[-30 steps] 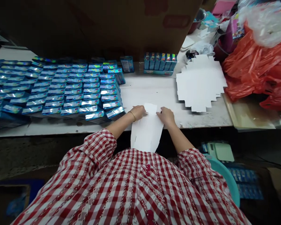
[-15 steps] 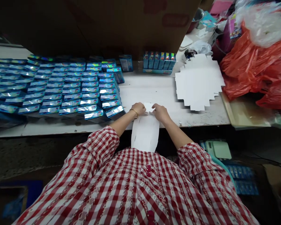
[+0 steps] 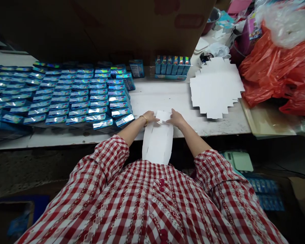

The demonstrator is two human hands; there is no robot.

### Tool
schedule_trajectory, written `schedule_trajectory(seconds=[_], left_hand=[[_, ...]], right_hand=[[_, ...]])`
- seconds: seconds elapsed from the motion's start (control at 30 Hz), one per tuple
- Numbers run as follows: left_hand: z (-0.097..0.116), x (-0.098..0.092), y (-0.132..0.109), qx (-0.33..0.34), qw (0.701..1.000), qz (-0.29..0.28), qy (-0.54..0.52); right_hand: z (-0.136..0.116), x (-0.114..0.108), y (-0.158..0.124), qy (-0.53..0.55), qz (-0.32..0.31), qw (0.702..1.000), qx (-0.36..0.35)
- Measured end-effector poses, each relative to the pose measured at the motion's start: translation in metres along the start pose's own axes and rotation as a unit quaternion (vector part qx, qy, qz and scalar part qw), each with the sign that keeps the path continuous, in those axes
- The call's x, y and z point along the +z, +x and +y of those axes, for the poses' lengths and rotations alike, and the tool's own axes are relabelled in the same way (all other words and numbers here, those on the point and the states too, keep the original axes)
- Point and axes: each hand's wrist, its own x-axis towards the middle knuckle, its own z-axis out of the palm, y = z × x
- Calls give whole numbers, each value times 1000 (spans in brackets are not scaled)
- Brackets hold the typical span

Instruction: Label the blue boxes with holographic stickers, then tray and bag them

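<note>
A white cardboard box blank (image 3: 158,144) lies between my hands, its near end against my shirt and its far end over the table edge. My left hand (image 3: 149,117), with a gold bangle at the wrist, grips the blank's left side near the far end. On the opposite side my right hand (image 3: 177,118) holds the blank, thumb on a small raised flap and index finger pointing forward along the edge. Both fingertip areas are partly hidden by the flaps. To the right lies a stack of white blanks (image 3: 216,88) with notched edges.
Rows of blue boxes (image 3: 76,98) fill the table's left side. A display tray of blue boxes (image 3: 172,69) stands at the back, before a large brown carton (image 3: 104,30). Red plastic bags (image 3: 277,71) are heaped at right. Below sits a pale green device (image 3: 241,161).
My right hand has shifted slightly outward to the right, its fingers opening forward along the blank's edge. The left hand has barely moved. The small flaps at the far end now lie lower.
</note>
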Motion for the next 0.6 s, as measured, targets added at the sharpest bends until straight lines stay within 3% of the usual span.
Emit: schedule_trajectory(seconds=[0.1,0.27,0.47,0.6], left_hand=[[-2,3,1,32,999,15,-4],[-2,6,-1,31,991,63,114],[2,1,-17,72,992,36,92],[0,-1,-23,87,992,24,90]], right_hand=[[10,6,5,71,12,997,3],[16,14,4,158,30,987,17],[8,0,-10,224,-64,973,8],[3,-13,-5,161,-140,977,-32]])
